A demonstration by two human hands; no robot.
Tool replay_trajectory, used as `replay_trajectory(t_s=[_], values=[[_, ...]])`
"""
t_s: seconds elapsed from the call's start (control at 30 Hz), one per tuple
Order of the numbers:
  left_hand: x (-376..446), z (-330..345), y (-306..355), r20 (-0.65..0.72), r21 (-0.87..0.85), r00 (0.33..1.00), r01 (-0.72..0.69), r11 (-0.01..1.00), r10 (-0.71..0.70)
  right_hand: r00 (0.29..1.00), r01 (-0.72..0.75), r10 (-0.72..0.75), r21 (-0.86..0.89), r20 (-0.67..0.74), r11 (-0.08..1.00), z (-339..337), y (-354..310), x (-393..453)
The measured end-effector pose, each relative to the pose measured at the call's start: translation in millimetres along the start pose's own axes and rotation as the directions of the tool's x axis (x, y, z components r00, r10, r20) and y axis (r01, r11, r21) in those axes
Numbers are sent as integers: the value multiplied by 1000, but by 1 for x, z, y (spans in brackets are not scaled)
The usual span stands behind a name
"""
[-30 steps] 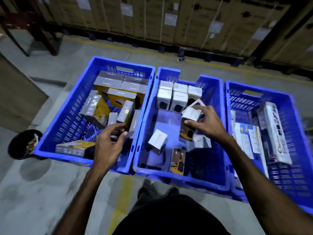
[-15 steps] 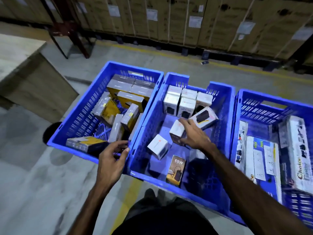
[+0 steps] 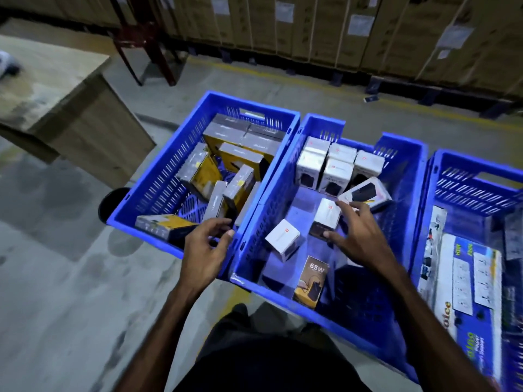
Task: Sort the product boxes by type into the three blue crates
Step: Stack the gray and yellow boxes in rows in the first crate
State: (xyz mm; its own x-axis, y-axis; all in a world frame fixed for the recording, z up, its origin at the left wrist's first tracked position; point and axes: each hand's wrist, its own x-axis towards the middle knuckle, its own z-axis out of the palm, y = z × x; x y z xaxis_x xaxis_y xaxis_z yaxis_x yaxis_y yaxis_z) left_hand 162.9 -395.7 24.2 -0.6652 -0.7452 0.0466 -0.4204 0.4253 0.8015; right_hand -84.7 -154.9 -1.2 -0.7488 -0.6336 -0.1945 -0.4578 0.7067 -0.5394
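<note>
Three blue crates sit side by side on the concrete floor in front of the person. The left crate (image 3: pixel 158 176) holds grey-and-yellow boxes (image 3: pixel 240 157); I count about nine, some stacked flat at the far end, some standing on edge in the middle, and one lying flat (image 3: pixel 164 226) at the near corner, just left of the left hand's fingertips. The left hand (image 3: pixel 205 250) hovers over the near right corner of that crate, fingers loosely curled and relaxed, holding nothing I can make out. The middle crate (image 3: pixel 407 171) holds five small white boxes (image 3: pixel 338 165) standing in a tight group at the far end, well beyond the right hand's fingers. Three more white boxes lie loose: one tilted white box (image 3: pixel 283 240) just left of the thumb, one white box (image 3: pixel 327 215) between thumb and forefinger, and one on its side showing a dark picture (image 3: pixel 368 192) just past the fingertips. A brown "65W" box (image 3: pixel 311 278) stands below the thumb, near the front wall. The right hand (image 3: pixel 358 236) is spread wide over the middle box, fingers straight and splayed, the forefinger touching its top edge without closing round it. The right crate (image 3: pixel 475 179), right of that forearm, holds long blue-and-white boxes (image 3: pixel 467 275); at least three, the rest cut off by the edge.
</note>
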Motion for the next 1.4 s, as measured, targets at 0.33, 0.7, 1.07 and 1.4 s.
replay_trajectory(t_s=[0.33,0.7,1.07,1.4], values=[[81,-35,-49,117,-118,988,-87,989,101,995,26,-8,167,-104,986,41,-108,-19],[164,-131,-114,172,-184,941,-261,948,292,938,-60,113,166,-329,984,114,-250,21],[229,-143,-121,133,-120,891,-420,900,433,929,-109,136,95,-345,989,122,-269,37],[305,-102,-128,161,120,941,-318,940,298,972,-78,66,-42,-224,996,82,-285,154]])
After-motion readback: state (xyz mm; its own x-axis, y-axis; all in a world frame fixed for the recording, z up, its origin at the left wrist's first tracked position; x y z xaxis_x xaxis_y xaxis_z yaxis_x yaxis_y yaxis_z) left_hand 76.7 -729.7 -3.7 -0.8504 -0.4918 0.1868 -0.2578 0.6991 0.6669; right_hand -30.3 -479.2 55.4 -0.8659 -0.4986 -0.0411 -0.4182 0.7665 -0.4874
